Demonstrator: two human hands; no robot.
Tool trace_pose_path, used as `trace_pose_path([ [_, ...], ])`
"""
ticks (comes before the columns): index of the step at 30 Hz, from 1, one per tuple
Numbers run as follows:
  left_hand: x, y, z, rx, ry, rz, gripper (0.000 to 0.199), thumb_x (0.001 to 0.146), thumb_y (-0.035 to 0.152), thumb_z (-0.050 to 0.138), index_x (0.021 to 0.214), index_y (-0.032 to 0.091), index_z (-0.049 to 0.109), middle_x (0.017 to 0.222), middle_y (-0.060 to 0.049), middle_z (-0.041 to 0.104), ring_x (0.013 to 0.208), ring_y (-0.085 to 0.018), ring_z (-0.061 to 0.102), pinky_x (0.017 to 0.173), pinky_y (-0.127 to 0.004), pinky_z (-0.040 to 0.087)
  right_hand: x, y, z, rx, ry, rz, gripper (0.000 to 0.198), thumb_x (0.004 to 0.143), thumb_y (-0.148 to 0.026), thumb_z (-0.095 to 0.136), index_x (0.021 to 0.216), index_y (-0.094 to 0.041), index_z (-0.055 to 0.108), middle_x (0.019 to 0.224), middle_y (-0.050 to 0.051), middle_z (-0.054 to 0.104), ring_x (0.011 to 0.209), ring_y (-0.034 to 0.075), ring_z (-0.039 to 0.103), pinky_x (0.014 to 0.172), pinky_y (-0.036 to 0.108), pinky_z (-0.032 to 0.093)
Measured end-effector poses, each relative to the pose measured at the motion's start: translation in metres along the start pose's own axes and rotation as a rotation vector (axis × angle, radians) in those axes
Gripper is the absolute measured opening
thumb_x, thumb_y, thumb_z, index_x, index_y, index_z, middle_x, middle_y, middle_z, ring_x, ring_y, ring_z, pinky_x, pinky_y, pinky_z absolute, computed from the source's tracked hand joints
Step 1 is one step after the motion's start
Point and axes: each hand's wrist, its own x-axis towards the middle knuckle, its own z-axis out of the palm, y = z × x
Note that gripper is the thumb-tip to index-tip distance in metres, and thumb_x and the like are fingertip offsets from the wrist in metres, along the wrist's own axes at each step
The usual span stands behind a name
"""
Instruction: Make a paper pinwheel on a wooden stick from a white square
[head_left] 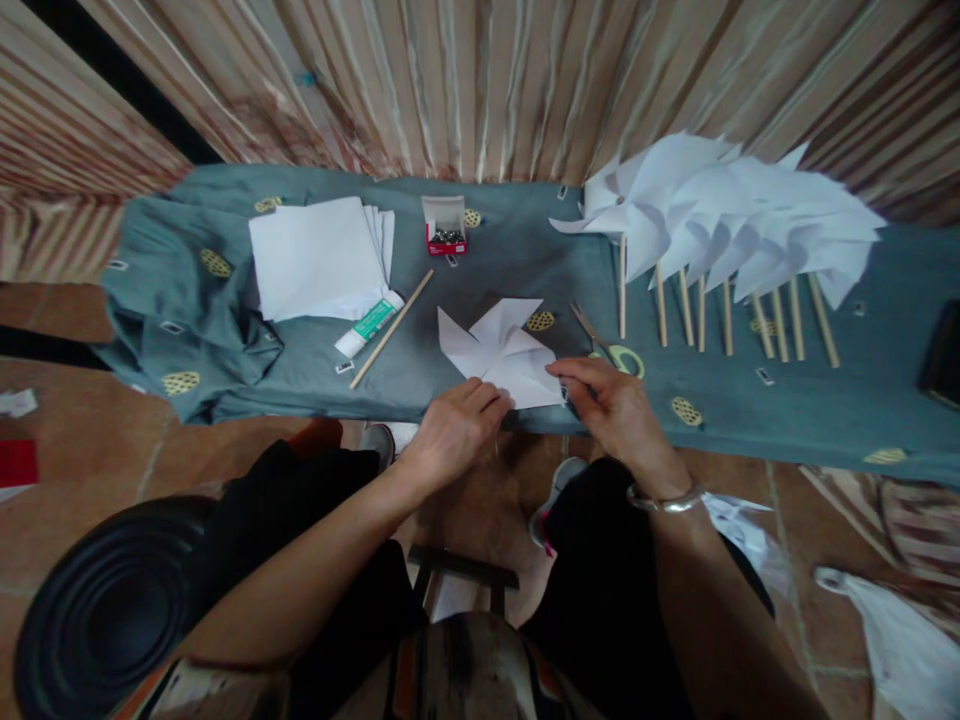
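Observation:
A white paper pinwheel [499,345] without a stick lies near the front edge of the cloth-covered table. My left hand [463,425] grips its near edge, fingers bent over the paper. With thumb and forefinger, my right hand [611,400] pinches the right-hand blade. Just beyond that hand are scissors [626,358] with pale green handles. A bare wooden stick [391,330] lies slantwise to the left of the pinwheel, beside a green and white glue stick [370,325].
A stack of white paper [315,258] lies at the left. A small red box [447,238] of metal pins stands open at the back. Several finished pinwheels [720,215] on sticks overlap at the right. A dark round stool [112,610] stands on the floor at lower left.

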Motion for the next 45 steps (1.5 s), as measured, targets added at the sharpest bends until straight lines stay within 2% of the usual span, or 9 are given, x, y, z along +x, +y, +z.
trace_pose_path([
  [6,-0.007,-0.005,-0.007,-0.017,0.072,0.035,0.02,0.095,0.015,0.046,0.106,0.013,0.063,0.094,-0.009,0.066,0.086,-0.019,0.061,0.074,-0.032,0.052,-0.002,-0.002,0.003,0.03,-0.09,-0.051,0.041,0.082,-0.008,0.049,0.112,-0.025,0.071,0.117,0.006,0.07,0.111,0.023,0.063,0.098,0.045,0.049],
  [12,-0.016,-0.007,-0.007,0.006,0.059,0.038,0.018,0.095,0.017,0.047,0.104,0.014,0.063,0.092,-0.006,0.067,0.083,-0.019,0.06,0.072,-0.031,0.051,-0.001,-0.012,0.008,0.153,-0.152,-0.059,0.019,0.085,-0.016,0.06,0.093,-0.025,0.074,0.108,0.005,0.072,0.1,0.021,0.066,0.09,0.04,0.051],
  [16,-0.017,-0.007,-0.005,0.016,0.017,0.022,0.017,0.093,0.015,0.049,0.105,0.014,0.062,0.095,-0.007,0.066,0.085,-0.02,0.06,0.074,-0.032,0.051,0.002,-0.018,0.016,0.186,-0.127,-0.004,0.015,0.087,-0.022,0.062,0.096,-0.024,0.073,0.103,0.004,0.073,0.098,0.021,0.066,0.09,0.038,0.051],
  [22,-0.018,-0.005,-0.004,-0.015,0.013,-0.033,0.018,0.094,0.015,0.048,0.108,0.014,0.058,0.096,-0.007,0.066,0.088,-0.02,0.06,0.077,-0.032,0.053,0.006,-0.028,0.027,0.125,-0.039,0.142,0.024,0.085,-0.026,0.064,0.107,-0.021,0.071,0.094,0.005,0.074,0.08,0.019,0.068,0.079,0.034,0.053],
  [27,-0.02,-0.002,-0.003,-0.066,0.093,-0.064,0.042,0.094,0.012,0.045,0.136,0.01,0.039,0.098,-0.007,0.067,0.086,-0.019,0.061,0.078,-0.032,0.055,0.006,-0.032,0.033,0.063,0.017,0.147,0.023,0.084,-0.022,0.064,0.106,-0.018,0.07,0.095,0.006,0.075,0.076,0.018,0.068,0.076,0.032,0.054],
  [29,-0.02,-0.002,-0.004,-0.087,0.066,-0.052,0.047,0.093,0.009,0.046,0.138,0.013,0.037,0.103,-0.007,0.067,0.089,-0.019,0.061,0.08,-0.033,0.055,0.006,-0.032,0.035,0.023,0.035,0.127,0.023,0.085,-0.021,0.063,0.107,-0.018,0.07,0.094,0.007,0.074,0.077,0.019,0.068,0.075,0.032,0.054],
  [32,-0.02,-0.002,-0.003,-0.122,0.048,-0.043,0.039,0.092,0.01,0.047,0.131,0.015,0.046,0.111,-0.008,0.066,0.095,-0.019,0.06,0.084,-0.034,0.055,0.005,-0.033,0.037,-0.047,0.049,0.073,0.023,0.086,-0.022,0.063,0.107,-0.016,0.069,0.092,0.008,0.074,0.078,0.02,0.068,0.075,0.034,0.054],
  [38,-0.019,-0.006,0.003,-0.177,0.088,-0.059,0.03,0.093,0.013,0.047,0.122,0.013,0.054,0.109,-0.01,0.065,0.098,-0.021,0.059,0.083,-0.035,0.055,0.002,-0.033,0.038,-0.177,0.082,-0.074,0.019,0.09,-0.025,0.058,0.103,-0.015,0.069,0.093,0.009,0.073,0.084,0.024,0.066,0.08,0.038,0.053],
  [45,-0.017,-0.007,0.003,-0.19,0.076,-0.069,0.03,0.092,0.013,0.047,0.12,0.014,0.058,0.106,-0.011,0.063,0.098,-0.021,0.057,0.081,-0.036,0.053,-0.002,-0.033,0.04,-0.29,0.072,-0.22,0.026,0.095,-0.021,0.045,0.112,-0.019,0.064,0.117,0.01,0.064,0.104,0.025,0.058,0.093,0.044,0.049],
])
